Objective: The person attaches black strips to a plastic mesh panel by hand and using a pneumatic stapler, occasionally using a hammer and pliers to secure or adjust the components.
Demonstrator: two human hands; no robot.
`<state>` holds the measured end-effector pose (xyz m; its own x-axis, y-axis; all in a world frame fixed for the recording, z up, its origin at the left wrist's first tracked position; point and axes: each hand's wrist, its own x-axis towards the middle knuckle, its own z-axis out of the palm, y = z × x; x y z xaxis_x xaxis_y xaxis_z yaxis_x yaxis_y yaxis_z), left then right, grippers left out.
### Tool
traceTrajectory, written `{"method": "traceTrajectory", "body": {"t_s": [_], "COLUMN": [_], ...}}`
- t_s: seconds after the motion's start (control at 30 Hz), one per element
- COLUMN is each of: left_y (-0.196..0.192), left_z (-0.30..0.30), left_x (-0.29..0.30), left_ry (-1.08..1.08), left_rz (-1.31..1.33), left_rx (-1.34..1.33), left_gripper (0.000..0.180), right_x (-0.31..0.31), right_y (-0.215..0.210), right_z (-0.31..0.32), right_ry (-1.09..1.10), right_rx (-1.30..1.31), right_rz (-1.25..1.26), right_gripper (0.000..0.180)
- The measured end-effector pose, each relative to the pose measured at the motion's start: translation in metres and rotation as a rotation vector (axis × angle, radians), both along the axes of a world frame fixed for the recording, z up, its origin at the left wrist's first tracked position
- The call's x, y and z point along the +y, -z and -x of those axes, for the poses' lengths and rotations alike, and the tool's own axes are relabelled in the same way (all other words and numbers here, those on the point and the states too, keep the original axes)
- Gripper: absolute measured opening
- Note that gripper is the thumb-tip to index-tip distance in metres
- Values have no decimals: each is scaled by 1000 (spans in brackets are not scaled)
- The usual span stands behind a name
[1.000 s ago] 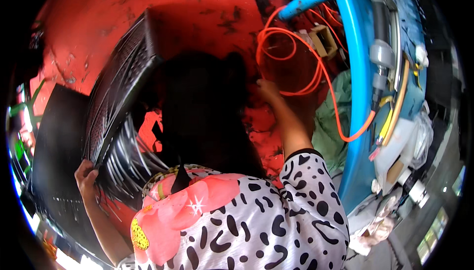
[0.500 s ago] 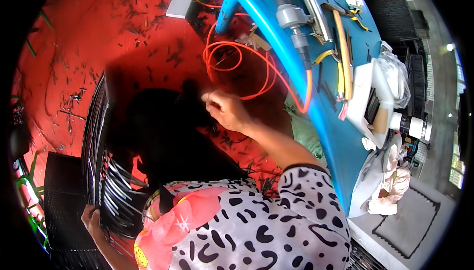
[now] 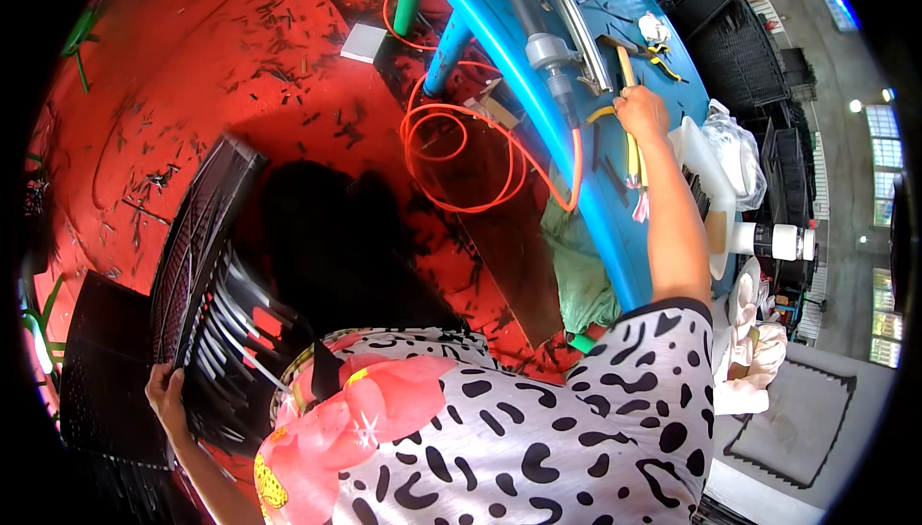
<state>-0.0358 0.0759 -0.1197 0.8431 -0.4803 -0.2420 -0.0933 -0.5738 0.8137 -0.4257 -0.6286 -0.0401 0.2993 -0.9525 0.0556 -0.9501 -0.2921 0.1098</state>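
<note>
My left hand (image 3: pixel 168 396) grips the lower edge of a black woven wicker panel (image 3: pixel 197 237), thumb over the rim. The panel stands tilted at my left, with loose black strips (image 3: pixel 235 318) hanging from its inner side. My right arm stretches to the blue table at the right. There my right hand (image 3: pixel 642 110) is closed around the wooden handle of a hammer (image 3: pixel 627 66), which lies on the table top. Yellow-handled pliers (image 3: pixel 632 162) lie right beside the handle, partly covered by my hand.
A pneumatic tool (image 3: pixel 547 49) with a coiled orange air hose (image 3: pixel 466 206) rests on the table. Yellow-black cutters (image 3: pixel 663 64), a white bin (image 3: pixel 706 174) and a plastic bag (image 3: pixel 738 155) are near my right arm. Black scraps litter the red floor (image 3: pixel 192 73).
My right hand has moved from above the floor to the right, onto the hammer on the table. My left hand stays on the wicker panel, whose upper end now leans further right.
</note>
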Motion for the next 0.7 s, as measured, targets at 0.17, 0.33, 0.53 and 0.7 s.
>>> {"method": "traceTrajectory", "body": {"t_s": [0.17,0.33,0.53,0.7], "left_y": [10,9,-5,-8], "left_z": [-6,-8,11,4], "left_x": [5,0,27,-30], "left_ry": [14,57,28,108], "left_rz": [-23,-45,-145,-142], "left_rx": [-29,-166,-314,-370], "left_gripper": [12,14,19,30], "right_x": [-2,45,80,60], "right_y": [-1,-19,19,33], "right_z": [-5,-6,-20,51], "right_ry": [12,-32,-365,-559], "right_rx": [9,17,-84,-125], "right_rz": [65,-201,-109,21], "right_gripper": [29,30,33,31]}}
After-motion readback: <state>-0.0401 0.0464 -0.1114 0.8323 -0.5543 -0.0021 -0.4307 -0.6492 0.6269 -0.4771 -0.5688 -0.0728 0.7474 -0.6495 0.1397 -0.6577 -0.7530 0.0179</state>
